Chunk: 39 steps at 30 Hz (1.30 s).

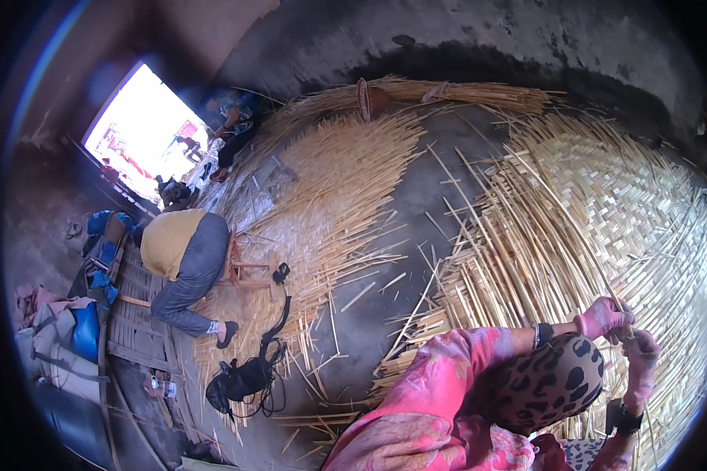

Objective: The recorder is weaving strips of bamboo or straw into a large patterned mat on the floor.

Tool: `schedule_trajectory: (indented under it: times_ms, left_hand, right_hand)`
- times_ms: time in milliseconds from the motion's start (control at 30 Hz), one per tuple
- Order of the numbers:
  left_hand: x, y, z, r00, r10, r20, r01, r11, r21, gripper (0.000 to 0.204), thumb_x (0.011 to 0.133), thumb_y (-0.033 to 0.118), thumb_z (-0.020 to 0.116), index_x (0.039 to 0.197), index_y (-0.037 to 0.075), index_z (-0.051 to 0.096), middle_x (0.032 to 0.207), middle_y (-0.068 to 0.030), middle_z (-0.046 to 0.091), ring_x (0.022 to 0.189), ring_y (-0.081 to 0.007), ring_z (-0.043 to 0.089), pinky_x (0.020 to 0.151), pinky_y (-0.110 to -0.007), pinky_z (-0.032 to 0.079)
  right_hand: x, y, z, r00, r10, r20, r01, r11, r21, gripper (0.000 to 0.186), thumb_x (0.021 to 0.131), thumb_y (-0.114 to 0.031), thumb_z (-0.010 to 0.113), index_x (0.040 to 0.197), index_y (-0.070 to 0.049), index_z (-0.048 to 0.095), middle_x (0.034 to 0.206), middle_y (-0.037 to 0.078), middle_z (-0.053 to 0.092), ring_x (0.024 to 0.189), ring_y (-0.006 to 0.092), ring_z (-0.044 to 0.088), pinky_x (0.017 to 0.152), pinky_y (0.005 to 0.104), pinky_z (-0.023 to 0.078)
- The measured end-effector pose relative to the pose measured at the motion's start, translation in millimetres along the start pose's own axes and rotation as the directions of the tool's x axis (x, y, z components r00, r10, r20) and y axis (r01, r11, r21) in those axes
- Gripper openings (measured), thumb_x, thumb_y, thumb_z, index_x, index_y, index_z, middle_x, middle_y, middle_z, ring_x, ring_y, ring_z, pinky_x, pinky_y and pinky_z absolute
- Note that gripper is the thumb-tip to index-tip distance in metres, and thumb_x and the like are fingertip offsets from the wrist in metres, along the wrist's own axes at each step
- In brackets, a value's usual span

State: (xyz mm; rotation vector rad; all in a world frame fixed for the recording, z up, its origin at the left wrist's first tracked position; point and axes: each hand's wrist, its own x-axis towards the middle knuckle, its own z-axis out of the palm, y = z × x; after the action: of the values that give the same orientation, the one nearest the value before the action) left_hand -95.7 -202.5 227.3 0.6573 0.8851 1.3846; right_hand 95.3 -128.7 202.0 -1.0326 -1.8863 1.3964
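At the lower right, my left hand [603, 318] and right hand [639, 355], in pink gloves with dark bands at the wrists, meet around pale split bamboo strips [620, 331], fingers closed on them. The strips lie over a partly woven bamboo mat [644, 220] that covers the right of the floor, with many loose lengths along its left side [487, 267]. My knee [550, 385], in leopard-print cloth, is just left of my hands, below my pink sleeve [424, 392]. Exactly how many strips my fingers hold is too small to make out.
A person [184, 267] bends over a second mat [314, 188] at left, beside a wooden stool [247, 267]. Another person [232, 125] is near the bright doorway [141, 118]. A black bag [239, 381], wooden slats [137, 322], cloths and a bamboo bundle [495, 96] surround the work.
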Motion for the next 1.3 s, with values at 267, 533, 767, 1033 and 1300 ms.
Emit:
schedule_trajectory:
  times_ms: [267,533,767,1033,1300]
  left_hand:
    - [2,-10,-9,0.982,0.029,-0.186,-0.046,0.995,-0.089,0.018,0.081,0.021,0.065,0.088,0.007,0.056,0.069,-0.0049,0.061,0.057,-0.0151,0.062,0.046,-0.028,0.051]
    - [-1,-10,-2,0.970,0.063,-0.234,-0.096,0.986,-0.133,0.016,0.079,0.019,0.066,0.084,0.006,0.058,0.068,-0.0067,0.062,0.057,-0.0160,0.062,0.048,-0.026,0.051]
    - [2,-12,3,0.988,-0.042,-0.152,0.035,0.998,-0.051,0.016,0.079,0.018,0.065,0.083,0.004,0.058,0.064,-0.0074,0.062,0.053,-0.0158,0.062,0.044,-0.026,0.051]
    - [-4,-18,5,0.995,0.009,-0.101,-0.009,1.000,0.000,0.018,0.080,0.019,0.066,0.087,0.005,0.057,0.066,-0.0070,0.062,0.053,-0.0155,0.061,0.043,-0.026,0.049]
    - [-9,-31,-1,0.986,-0.054,-0.155,0.026,0.983,-0.180,0.021,0.081,0.017,0.065,0.099,0.008,0.063,0.077,-0.0035,0.065,0.064,-0.0132,0.063,0.058,-0.026,0.052]
  right_hand:
    - [-12,11,-25,0.997,-0.046,-0.056,0.030,0.965,-0.261,0.007,0.079,-0.004,0.060,0.083,-0.001,0.064,0.069,-0.001,0.054,0.056,0.0043,0.048,0.051,0.0185,0.038]
    - [-17,0,-26,0.999,-0.013,0.040,0.019,0.987,-0.158,0.005,0.078,-0.002,0.061,0.080,0.001,0.065,0.073,0.001,0.055,0.065,0.0076,0.051,0.061,0.0201,0.040]
    - [-26,-8,-7,0.998,-0.063,0.013,0.063,0.996,-0.055,0.002,0.075,0.001,0.062,0.077,0.001,0.062,0.069,0.000,0.054,0.063,0.0083,0.049,0.059,0.0216,0.039]
    - [-23,-26,10,0.916,-0.398,-0.044,0.352,0.853,-0.386,0.009,0.072,0.001,0.060,0.080,-0.002,0.063,0.070,0.006,0.052,0.064,0.0162,0.049,0.057,0.0274,0.038]
    - [-27,-47,38,0.894,-0.422,-0.150,0.302,0.815,-0.494,0.018,0.063,0.004,0.065,0.079,-0.004,0.066,0.066,0.009,0.054,0.059,0.0230,0.055,0.054,0.0311,0.043]
